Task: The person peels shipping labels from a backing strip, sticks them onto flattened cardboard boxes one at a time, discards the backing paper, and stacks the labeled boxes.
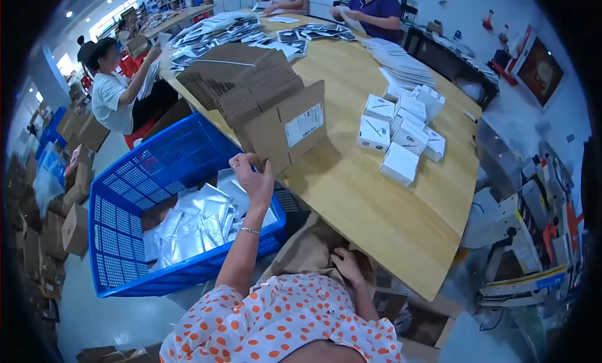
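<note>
My left hand (254,182) is at the lower left corner of a flattened cardboard box (269,134), its fingers closed on the edge. That box carries a white printed label (304,124) and stands at the near end of a row of folded cardboard boxes (238,80) on the table. Below my left hand is a blue plastic crate (188,266) holding several silvery white packets (200,218). My right hand (347,264) rests low by the table edge on brown cloth (307,247) over my lap, its fingers loosely apart and holding nothing visible.
Several small white boxes (411,134) sit on the wooden table (389,218). Behind them are a fanned stack of white sheets (401,65) and a heap of dark-and-white packets (216,33). Three people work around the table. An open carton (429,322) stands beneath its near corner.
</note>
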Tool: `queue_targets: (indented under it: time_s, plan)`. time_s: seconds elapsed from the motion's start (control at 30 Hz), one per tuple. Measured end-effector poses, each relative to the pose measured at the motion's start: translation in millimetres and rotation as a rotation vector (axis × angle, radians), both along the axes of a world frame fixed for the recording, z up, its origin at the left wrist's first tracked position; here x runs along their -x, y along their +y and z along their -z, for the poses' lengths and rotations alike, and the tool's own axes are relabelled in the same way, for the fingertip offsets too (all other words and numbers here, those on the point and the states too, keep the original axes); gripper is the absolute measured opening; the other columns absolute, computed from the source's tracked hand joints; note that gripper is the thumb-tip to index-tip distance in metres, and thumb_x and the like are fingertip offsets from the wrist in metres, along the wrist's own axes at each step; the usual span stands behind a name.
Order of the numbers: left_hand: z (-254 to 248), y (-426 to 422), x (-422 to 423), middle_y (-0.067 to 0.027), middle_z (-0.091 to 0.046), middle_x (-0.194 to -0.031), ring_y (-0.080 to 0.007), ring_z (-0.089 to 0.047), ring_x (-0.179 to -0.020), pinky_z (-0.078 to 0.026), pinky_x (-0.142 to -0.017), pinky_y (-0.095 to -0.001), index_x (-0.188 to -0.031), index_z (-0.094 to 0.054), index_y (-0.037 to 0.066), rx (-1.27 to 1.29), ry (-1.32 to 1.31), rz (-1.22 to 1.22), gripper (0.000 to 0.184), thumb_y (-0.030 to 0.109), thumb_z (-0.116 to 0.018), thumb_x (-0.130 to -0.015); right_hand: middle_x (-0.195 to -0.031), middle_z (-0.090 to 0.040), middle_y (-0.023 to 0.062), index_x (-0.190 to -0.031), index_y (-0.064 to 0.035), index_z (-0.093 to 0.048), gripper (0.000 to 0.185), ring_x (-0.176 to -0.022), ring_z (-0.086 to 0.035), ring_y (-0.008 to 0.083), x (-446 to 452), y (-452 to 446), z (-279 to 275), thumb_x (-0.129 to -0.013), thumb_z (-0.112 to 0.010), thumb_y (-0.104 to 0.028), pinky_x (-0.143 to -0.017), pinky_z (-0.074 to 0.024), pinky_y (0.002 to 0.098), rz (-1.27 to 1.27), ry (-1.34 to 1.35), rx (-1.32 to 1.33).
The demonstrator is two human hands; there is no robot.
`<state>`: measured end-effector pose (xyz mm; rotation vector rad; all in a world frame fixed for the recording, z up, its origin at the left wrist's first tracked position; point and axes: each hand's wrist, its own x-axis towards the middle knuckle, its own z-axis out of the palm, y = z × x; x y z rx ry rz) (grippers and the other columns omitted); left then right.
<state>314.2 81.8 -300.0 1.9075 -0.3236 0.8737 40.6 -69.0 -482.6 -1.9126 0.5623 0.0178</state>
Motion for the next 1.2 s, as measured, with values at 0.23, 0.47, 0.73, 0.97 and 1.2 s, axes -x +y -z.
queue_targets:
  time_s: [0.23, 0.47, 0.73, 0.97, 1.2]
  plan:
    - [10, -16, 15, -0.0016, -0.047, -0.08, -0.0122, -0.043, -0.071, -0.039, -0.067, -0.0238, -0.089, -0.051, 0.003, 0.181, 0.129, 0.476, 0.017, -0.001, -0.061, -0.077, -0.094, -0.065, 0.0071, -0.104, 0.0007, -0.062, 0.022, -0.082, -0.059, 0.0148, 31, 15, -144, -0.084, -0.059, -0.009, -0.075, -0.0464, 0.0246, -0.104, -0.09, -0.332]
    - [-31, -12, 28, -0.0004, -0.051, -0.081, -0.0096, -0.043, -0.07, -0.039, -0.071, -0.0207, -0.098, -0.055, 0.003, 0.353, 0.098, 0.55, 0.02, -0.004, -0.052, -0.081, -0.101, -0.065, 0.0057, -0.106, 0.0, -0.062, 0.027, -0.092, -0.061, 0.0189, 28, -44, -295, -0.08, -0.064, -0.008, -0.086, -0.0455, 0.0276, -0.053, -0.429, 0.114]
    - [-52, -33, 90, -0.0024, -0.054, -0.084, -0.0094, -0.047, -0.073, -0.04, -0.073, -0.0207, -0.092, -0.054, 0.004, 0.373, 0.431, 1.036, 0.017, -0.006, -0.054, -0.078, -0.093, -0.064, 0.0057, -0.102, 0.0004, -0.063, 0.021, -0.084, -0.059, 0.0159, 14, -123, -314, -0.083, -0.061, -0.008, -0.08, -0.0458, 0.0258, 0.391, -0.921, 0.332]
    - [-53, -91, 107, -0.0015, -0.053, -0.085, -0.0084, -0.045, -0.074, -0.036, -0.071, -0.0182, -0.094, -0.053, 0.005, 0.307, 0.574, 1.001, 0.019, -0.003, -0.053, -0.077, -0.086, -0.064, 0.0024, -0.097, 0.0005, -0.065, 0.016, -0.075, -0.053, 0.0084, 38, -155, -305, -0.085, -0.059, -0.007, -0.072, -0.0419, 0.0194, 0.27, -0.628, -0.023]
    - [-46, -126, 85, -0.0038, -0.053, -0.089, -0.0097, -0.048, -0.078, -0.04, -0.073, -0.0205, -0.103, -0.053, 0.002, 0.363, 0.529, 1.107, 0.027, -0.007, -0.053, -0.078, -0.083, -0.063, 0.0015, -0.094, 0.0003, -0.065, 0.015, -0.074, -0.051, 0.0078, 9, -171, -299, -0.083, -0.06, -0.008, -0.068, -0.0395, 0.0187, 0.389, -0.511, -0.129]
